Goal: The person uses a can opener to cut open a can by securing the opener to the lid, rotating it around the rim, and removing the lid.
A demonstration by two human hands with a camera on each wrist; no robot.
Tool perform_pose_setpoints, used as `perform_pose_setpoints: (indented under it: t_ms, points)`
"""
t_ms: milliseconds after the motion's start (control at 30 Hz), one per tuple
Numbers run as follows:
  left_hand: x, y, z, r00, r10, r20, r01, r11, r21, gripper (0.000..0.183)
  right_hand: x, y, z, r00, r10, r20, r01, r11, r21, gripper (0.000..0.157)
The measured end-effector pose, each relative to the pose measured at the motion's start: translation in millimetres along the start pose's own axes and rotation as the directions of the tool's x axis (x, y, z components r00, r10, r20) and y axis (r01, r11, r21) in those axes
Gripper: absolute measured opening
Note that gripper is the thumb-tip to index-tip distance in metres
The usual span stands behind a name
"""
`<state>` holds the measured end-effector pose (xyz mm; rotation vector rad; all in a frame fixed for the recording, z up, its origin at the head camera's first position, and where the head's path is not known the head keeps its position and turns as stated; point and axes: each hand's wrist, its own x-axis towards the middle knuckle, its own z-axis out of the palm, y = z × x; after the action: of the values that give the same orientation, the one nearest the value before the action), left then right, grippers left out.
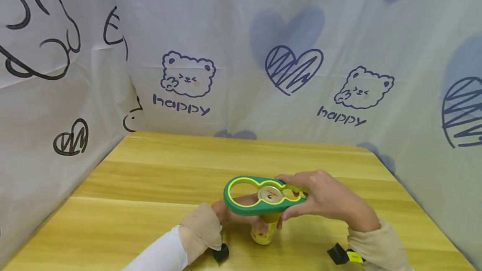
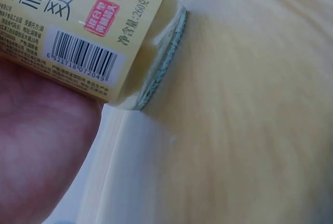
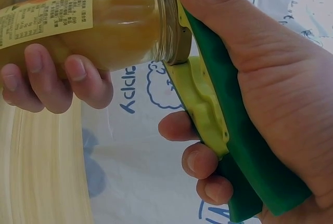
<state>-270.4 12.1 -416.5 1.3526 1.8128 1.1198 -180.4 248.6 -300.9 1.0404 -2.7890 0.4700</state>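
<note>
left hand (image 1: 244, 219) gripped the jar (image 1: 261, 238); right hand (image 1: 326, 198) clasped the opener (image 1: 241, 209) around its lid (image 1: 269, 195): seemingly the loosening step, next calling for a twist.

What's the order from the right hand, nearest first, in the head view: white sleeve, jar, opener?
1. Opener: gripped by the right hand.
2. Jar: left of that hand, below the opener.
3. White sleeve: farther left, at the bottom edge.
</note>
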Motion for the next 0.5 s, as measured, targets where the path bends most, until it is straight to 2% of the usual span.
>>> perform_pose_setpoints:
  t_ms: [100,167,333,400,500]
  points:
    - [-0.5,-2.1,1.7,1.000,-0.006,0.004,0.006,1.000,-0.005,0.089,-1.3,0.3,2.5,1.000,0.011,0.000,-0.010,1.000,0.006,0.078]
    - [0.9,-2.5,2.1,0.999,0.027,0.018,-0.026,1.000,-0.015,0.083,-1.7,0.1,3.0,1.000,0.014,-0.006,-0.014,1.000,0.003,0.079]
    - [1.5,-1.9,1.1,0.999,0.051,0.019,-0.050,0.999,-0.015,0.086,-1.3,0.4,2.4,1.000,0.010,-0.013,-0.010,1.000,-0.005,0.079]
    - [0.1,-0.6,0.6,1.000,0.024,0.007,-0.024,1.000,-0.009,0.093,-1.1,0.4,1.9,1.000,0.009,-0.008,-0.009,1.000,-0.003,0.078]
    - [-1.0,2.5,0.6,1.000,0.004,-0.001,-0.004,1.000,-0.001,0.088,-1.5,1.2,1.5,1.000,0.005,-0.008,-0.005,1.000,-0.002,0.078]
